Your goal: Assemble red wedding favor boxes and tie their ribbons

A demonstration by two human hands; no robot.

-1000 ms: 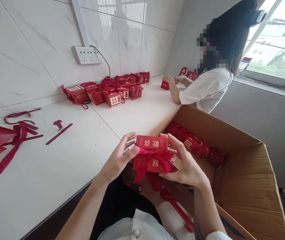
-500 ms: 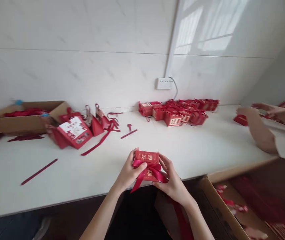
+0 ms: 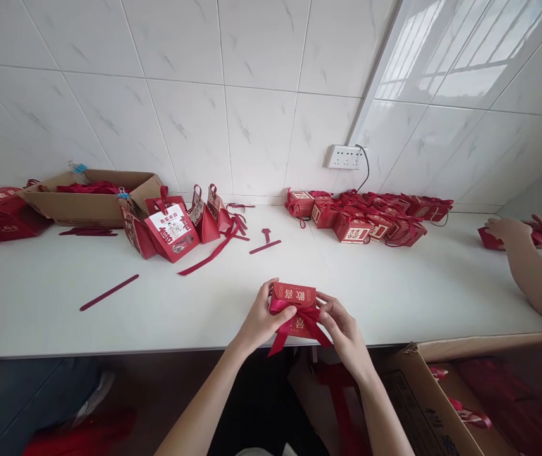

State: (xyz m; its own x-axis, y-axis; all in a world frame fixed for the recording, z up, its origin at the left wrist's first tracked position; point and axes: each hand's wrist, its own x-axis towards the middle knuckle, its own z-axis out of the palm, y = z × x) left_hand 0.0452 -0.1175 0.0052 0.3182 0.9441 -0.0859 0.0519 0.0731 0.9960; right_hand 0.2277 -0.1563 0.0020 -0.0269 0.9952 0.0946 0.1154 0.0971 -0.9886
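A small red gift box (image 3: 294, 293) with gold characters sits between my hands at the table's front edge. A shiny red ribbon (image 3: 284, 342) is tied round it in a bow, its tails hanging down. My left hand (image 3: 264, 316) is closed round the box's left side, thumb pressed on the bow. My right hand (image 3: 342, 323) is at the right side, thumb and fingers pinched on the ribbon's right part. Its other fingers reach behind the box and are partly hidden.
Finished red boxes (image 3: 356, 228) stand in a cluster by the wall socket (image 3: 346, 157). Upright red gift bags (image 3: 171, 231), ribbon strips (image 3: 109, 292) and a cardboard tray (image 3: 85, 206) lie to the left. An open carton (image 3: 423, 405) is at lower right. A co-worker's hands (image 3: 508, 234) handle a red box at far right.
My view has swung left, so things on the table sit further right. My right fingers have moved from the box's side onto the ribbon. A person's knee and arm now show at lower left.
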